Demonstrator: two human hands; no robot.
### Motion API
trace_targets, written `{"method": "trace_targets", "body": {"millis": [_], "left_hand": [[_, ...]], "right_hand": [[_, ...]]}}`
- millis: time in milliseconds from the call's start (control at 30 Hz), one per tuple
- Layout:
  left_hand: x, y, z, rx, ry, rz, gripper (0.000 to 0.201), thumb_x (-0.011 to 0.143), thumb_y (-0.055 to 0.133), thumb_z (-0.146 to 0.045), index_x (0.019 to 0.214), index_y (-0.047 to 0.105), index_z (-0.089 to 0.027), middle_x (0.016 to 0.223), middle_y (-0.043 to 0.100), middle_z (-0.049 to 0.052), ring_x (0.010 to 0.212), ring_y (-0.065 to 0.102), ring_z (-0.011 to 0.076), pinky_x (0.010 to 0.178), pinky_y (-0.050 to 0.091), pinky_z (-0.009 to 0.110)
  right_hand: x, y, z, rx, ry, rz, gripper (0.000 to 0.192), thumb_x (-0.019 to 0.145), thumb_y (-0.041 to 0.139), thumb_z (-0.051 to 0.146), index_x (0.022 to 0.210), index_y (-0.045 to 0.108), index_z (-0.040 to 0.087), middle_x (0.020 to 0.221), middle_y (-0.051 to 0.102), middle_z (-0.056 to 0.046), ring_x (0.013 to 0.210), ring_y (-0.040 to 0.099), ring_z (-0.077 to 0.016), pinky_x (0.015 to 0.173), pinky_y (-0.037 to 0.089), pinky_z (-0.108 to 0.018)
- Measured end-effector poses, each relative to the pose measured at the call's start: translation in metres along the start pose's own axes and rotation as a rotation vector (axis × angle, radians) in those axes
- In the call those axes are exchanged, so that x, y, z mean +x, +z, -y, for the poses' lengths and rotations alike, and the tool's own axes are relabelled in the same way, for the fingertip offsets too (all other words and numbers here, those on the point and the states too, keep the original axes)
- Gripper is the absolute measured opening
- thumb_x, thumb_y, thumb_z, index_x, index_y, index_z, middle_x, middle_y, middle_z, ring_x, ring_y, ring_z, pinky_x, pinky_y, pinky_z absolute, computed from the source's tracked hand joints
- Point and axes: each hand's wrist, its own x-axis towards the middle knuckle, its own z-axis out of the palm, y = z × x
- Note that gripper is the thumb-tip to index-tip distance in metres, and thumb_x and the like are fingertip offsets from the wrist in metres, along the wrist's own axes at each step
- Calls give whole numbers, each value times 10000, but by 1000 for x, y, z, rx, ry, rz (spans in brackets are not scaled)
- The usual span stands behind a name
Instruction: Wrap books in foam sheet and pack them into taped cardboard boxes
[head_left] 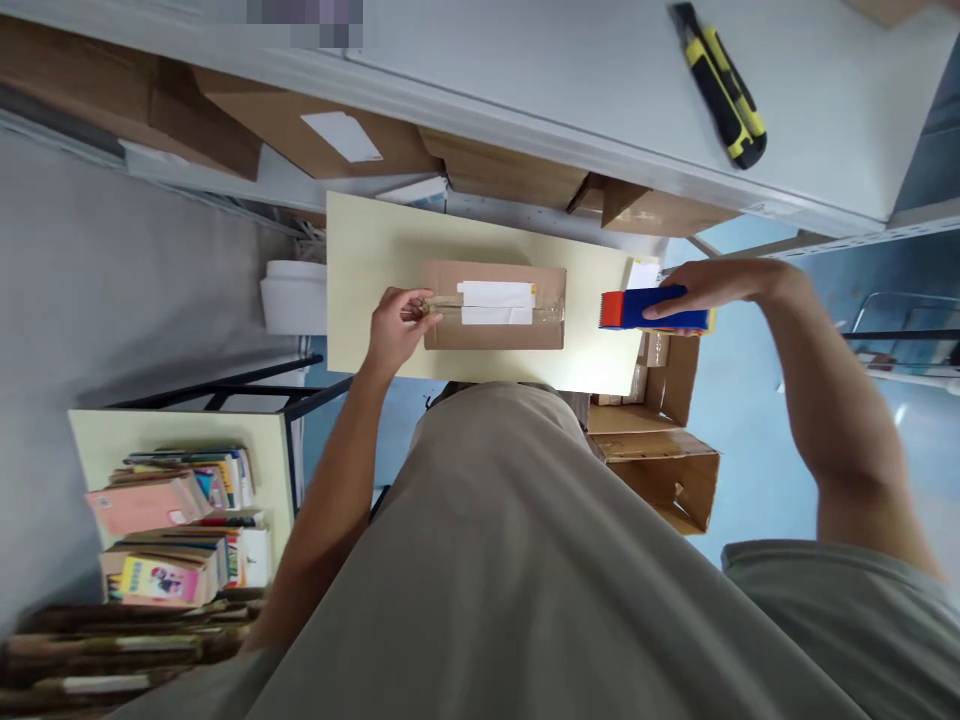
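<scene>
A closed brown cardboard box lies on the pale yellow tabletop. It has a white label on its top, and clear packing tape runs along its middle seam. My left hand is at the box's left end, thumb and fingers closed about the taped edge; how much tape lies between them is hard to see. Right of the box, apart from it, my right hand grips a blue tape dispenser with a red, toothed front pointing left.
A yellow-and-black utility knife lies on the white shelf above. More cardboard boxes stand beneath that shelf. Open cartons are below right. Stacked books fill a lower-left table, near a white bin.
</scene>
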Motion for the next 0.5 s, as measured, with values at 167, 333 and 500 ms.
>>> {"method": "trace_targets", "body": {"millis": [167,333,500], "left_hand": [[3,-2,-8,62,-78,-13,391,755,949,-316,1106,799,-236,1103,714,45,875,701,167,845,674,306],[1,-5,-12,106,-107,7,339,794,889,-334,1105,803,-230,1169,730,59,896,729,165,873,663,306],[-1,5,-15,96,-157,-84,240,879,787,-359,1081,762,-231,1001,729,33,863,729,169,836,623,279]], "right_hand": [[56,24,-8,-33,64,133,605,818,875,825,878,822,225,700,743,-59,722,700,-256,731,543,-406],[81,46,5,-88,50,57,659,809,889,833,934,855,187,720,764,-126,788,756,-325,764,578,-469],[88,68,34,-200,64,-90,752,833,894,805,1188,846,144,923,817,-205,986,790,-422,833,587,-498]]}}
